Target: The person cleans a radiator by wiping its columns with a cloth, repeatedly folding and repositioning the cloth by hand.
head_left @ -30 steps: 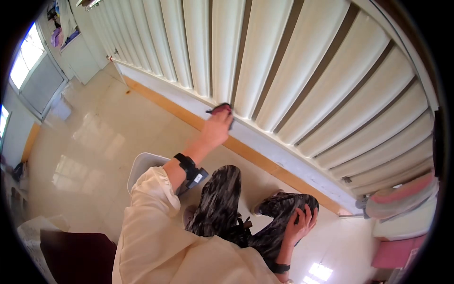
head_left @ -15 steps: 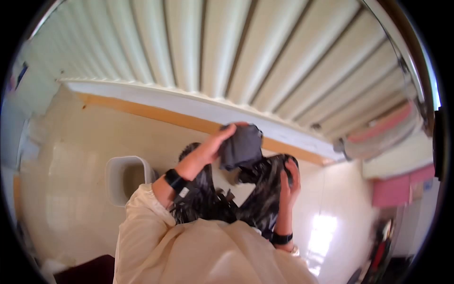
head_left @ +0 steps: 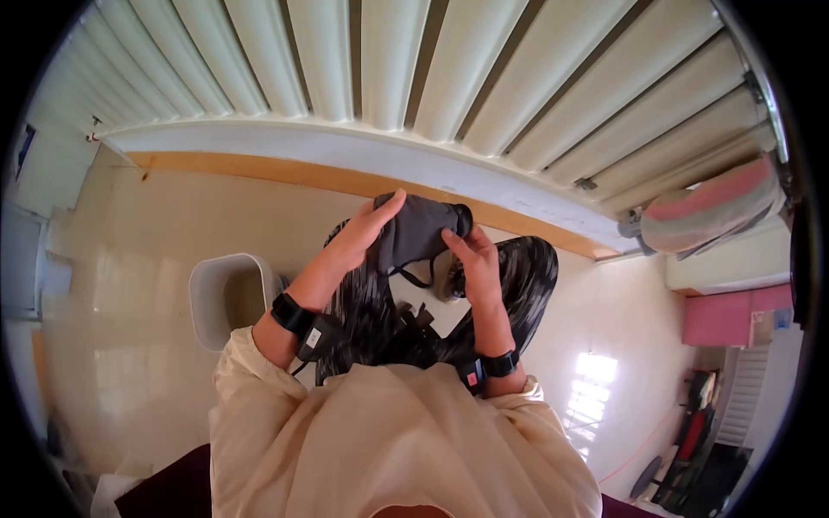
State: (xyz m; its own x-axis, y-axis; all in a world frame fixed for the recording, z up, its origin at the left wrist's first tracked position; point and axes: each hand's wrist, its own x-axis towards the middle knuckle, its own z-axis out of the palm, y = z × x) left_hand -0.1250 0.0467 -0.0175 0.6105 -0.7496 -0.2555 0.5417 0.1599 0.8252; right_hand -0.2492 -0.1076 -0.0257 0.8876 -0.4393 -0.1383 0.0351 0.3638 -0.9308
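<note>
Between my hands, above my knees, is a dark grey fabric pouch (head_left: 414,231) with a black rim at its right end and a thin black strap loop hanging below. My left hand (head_left: 367,233) is wrapped round its left side, thumb lying along the top. At the other end my right hand (head_left: 477,263) pinches the pouch close to the black rim, its fingertips partly hidden behind the fabric. What the pouch holds, if anything, cannot be seen.
A white bin (head_left: 231,298) stands on the tiled floor (head_left: 138,293) left of my legs. Pale slatted panels (head_left: 389,69) rise in front, above a wooden strip (head_left: 294,177). A striped cloth bundle (head_left: 712,207) lies at the right, over a pink cabinet (head_left: 721,315).
My right hand has moved left from beside my right knee and taken hold of the pouch's right end. The pouch has turned, and its strap loop now shows below.
</note>
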